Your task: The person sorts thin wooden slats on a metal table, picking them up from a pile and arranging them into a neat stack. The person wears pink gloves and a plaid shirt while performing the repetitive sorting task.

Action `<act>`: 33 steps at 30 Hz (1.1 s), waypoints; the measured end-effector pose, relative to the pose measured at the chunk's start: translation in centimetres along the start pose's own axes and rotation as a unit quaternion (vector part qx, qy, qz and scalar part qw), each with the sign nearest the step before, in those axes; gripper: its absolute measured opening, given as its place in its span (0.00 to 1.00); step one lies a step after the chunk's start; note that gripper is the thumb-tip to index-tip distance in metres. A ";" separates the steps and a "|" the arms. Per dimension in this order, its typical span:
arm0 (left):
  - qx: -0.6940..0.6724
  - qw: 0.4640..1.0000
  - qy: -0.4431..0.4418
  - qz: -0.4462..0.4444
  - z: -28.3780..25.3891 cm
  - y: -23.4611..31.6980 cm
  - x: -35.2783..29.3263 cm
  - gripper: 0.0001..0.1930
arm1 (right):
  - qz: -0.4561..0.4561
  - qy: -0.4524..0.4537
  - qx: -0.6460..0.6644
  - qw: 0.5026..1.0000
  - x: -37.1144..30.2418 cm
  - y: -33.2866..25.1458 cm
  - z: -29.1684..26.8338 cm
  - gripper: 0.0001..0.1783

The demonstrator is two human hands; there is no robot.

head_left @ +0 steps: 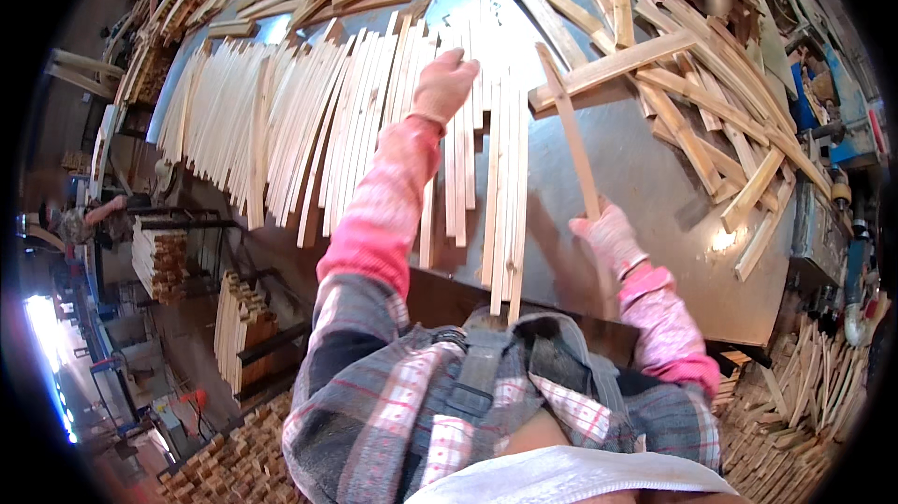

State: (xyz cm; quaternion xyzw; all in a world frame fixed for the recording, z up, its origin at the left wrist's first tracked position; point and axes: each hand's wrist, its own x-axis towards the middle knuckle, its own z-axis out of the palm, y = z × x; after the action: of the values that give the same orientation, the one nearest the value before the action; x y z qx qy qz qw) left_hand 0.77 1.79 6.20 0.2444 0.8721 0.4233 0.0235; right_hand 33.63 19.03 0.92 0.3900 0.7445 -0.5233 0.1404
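Note:
My left hand (443, 81), in a pink glove, reaches out over a row of pale wooden slats (309, 121) laid side by side on the metal table (645, 177); its fingers rest on the slat tops near the row's right end. My right hand (610, 235), also gloved, grips the near end of one thin wooden slat (569, 125) that points away from me toward the far pile. Both forearms wear pink patterned sleeves.
A loose heap of crossed wooden strips (711, 74) covers the table's right and far side. Stacked slats (159, 261) and short offcuts (234, 467) stand on the floor at left. More sticks (804, 392) lie at lower right beside machinery (842, 177). Another person (103, 219) is at far left.

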 end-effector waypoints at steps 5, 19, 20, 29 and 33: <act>0.275 0.953 -0.078 -0.102 7.5 -0.5 9.5 0.30 | 0.071 0.030 0.097 0.992 1.6 2.4 3.5 0.24; 0.377 0.918 -0.082 -0.095 14.4 -3.7 19.5 0.46 | 0.105 -0.041 0.358 0.927 5.4 2.5 5.3 0.25; 0.378 0.918 -0.085 -0.087 14.9 -4.2 20.6 0.47 | 0.103 -0.042 0.370 0.922 5.4 3.1 5.6 0.27; 0.377 0.919 -0.088 -0.072 15.2 -8.7 22.0 0.30 | 0.105 0.029 0.255 0.961 5.3 3.5 6.5 0.24; 0.273 0.959 -0.074 -0.018 15.3 -5.9 14.4 0.29 | 0.169 0.007 0.238 0.957 5.8 2.0 5.4 0.26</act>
State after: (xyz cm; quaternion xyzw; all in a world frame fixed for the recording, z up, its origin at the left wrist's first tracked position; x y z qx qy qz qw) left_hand -10.54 16.27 -5.68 0.2567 0.9544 0.1496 0.0282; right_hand 30.20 17.05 -6.24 0.5358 0.5229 -0.6511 0.1246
